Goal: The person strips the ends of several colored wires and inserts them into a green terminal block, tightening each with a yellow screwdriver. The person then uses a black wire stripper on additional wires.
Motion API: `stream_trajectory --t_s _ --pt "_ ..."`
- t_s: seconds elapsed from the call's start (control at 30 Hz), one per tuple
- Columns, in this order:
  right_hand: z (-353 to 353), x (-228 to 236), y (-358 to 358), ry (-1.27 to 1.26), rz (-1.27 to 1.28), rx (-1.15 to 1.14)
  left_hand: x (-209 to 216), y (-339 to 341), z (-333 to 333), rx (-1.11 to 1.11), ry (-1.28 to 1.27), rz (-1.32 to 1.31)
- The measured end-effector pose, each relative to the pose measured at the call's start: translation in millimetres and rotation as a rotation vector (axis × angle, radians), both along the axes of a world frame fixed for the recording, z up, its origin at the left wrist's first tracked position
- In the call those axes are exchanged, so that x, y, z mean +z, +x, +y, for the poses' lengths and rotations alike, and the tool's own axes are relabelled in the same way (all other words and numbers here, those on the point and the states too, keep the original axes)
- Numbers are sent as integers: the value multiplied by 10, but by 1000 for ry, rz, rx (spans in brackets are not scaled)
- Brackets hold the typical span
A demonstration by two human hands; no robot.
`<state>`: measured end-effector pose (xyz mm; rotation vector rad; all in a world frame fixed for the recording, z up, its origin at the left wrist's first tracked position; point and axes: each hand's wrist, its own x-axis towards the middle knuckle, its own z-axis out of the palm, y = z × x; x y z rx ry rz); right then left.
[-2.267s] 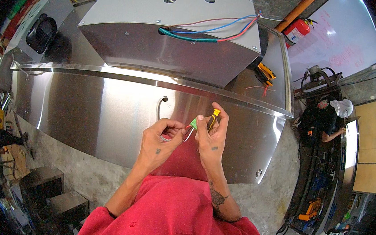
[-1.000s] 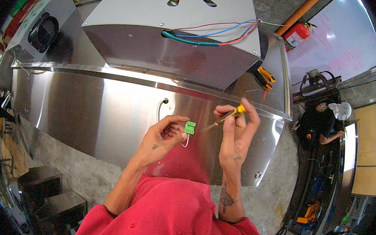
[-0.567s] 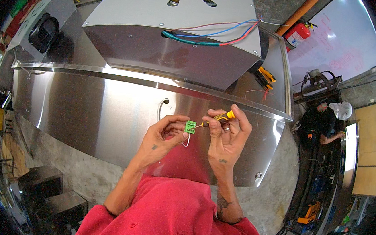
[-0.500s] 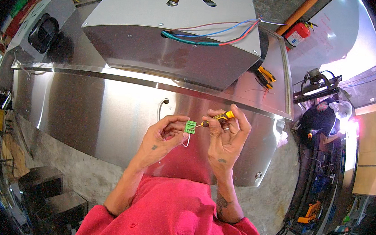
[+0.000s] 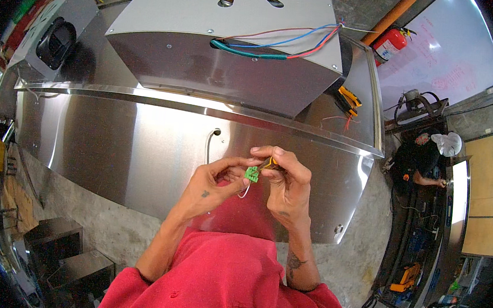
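Note:
Between the thumb and fingers of my left hand [image 5: 207, 184] is a small green terminal block [image 5: 251, 174]. A thin white wire [image 5: 245, 192] hangs from its lower side. My right hand [image 5: 290, 187] is closed around a yellow-and-black screwdriver [image 5: 270, 165], its handle mostly covered by the fingers. The screwdriver's front end points at the block's face; whether the tip sits in a screw cannot be made out. Both hands are close together in front of the stainless steel panel [image 5: 164, 158], where a grey cable [image 5: 208, 146] comes out of a hole.
A grey metal box [image 5: 218, 72] with coloured wires [image 5: 278, 56] stands on the steel bench. Orange-handled pliers [image 5: 348, 99] lie to its right, below a fire extinguisher [image 5: 392, 43]. Another person [image 5: 425, 155] works at a bench on the right. Dark metal boxes [image 5: 81, 268] stand on the floor at left.
My right hand has turned, bringing the screwdriver from lying slantwise to more end-on and closer to the terminal block. The block has tilted slightly. The bright glare by the other person is gone.

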<state>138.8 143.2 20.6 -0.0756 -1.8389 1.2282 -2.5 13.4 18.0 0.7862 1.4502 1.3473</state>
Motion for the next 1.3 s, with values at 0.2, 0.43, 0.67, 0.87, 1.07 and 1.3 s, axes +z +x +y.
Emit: stream_trajectory --t_s 0.2,0.43,0.67,0.87,1.07,1.3 --pt "58 -88 75 111 -60 -89 -81 0 -14 45 22 -117" --pt "-23 43 98 105 -211 -99 -69 22 -12 70 21 -93" --pt "-2 82 75 129 -170 -64 -57 26 -19 72 -13 -51" --pt "32 66 129 85 -233 4 -42 63 -30 94 -19 -110" --pt "-104 74 134 -17 -186 -32 -32 58 -22 82 25 -47" --pt "-29 87 177 154 -309 -113 5 66 -43 81 -21 -69"
